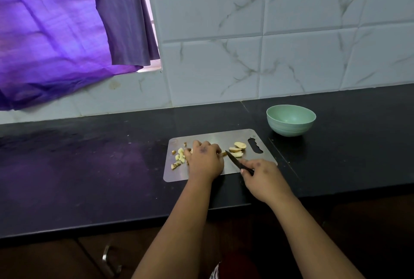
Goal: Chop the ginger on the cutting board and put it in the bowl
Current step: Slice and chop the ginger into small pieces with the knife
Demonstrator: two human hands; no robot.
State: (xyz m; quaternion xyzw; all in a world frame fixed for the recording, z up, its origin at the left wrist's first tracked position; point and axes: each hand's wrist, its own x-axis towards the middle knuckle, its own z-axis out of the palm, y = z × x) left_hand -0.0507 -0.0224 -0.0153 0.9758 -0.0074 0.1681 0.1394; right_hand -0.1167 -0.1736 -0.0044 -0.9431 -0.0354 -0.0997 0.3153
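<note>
While a purple curtain (56, 32) fills the upper left and hangs over the pale marble-tiled wall (291, 32), its top and left side run out of view. Below it lies a black counter (89, 177), and at the bottom edge a metal cabinet handle (111, 260) is only partly seen.

On the counter sits one steel cutting board (215, 136), its long axis running left to right, with the cut-out grip at its right end. At the board's left lies a scatter of chopped ginger bits (179, 158); roughly ten show, though some are hidden behind the hand and the count is unsure.

The left hand (205, 162) rests palm down on the board with fingers curled forward. Something small and brown peeks out at its fingertips by the blade, but whether the fingers press or pinch it cannot be told, since the back of the hand covers them.

One black knife (238, 162) lies slanted, its tip pointing up and to the left toward the left hand, its handle running down and right into the right hand (262, 177), whose fingers wrap the handle and hide most of it.

Just past the knife tip, three larger ginger slices (238, 149) lie close together near the board's right end, long axes roughly left to right.

Off the board, to its upper right and apart from it, stands one pale green bowl (290, 130); what can be seen of its inside shows no ginger.
</note>
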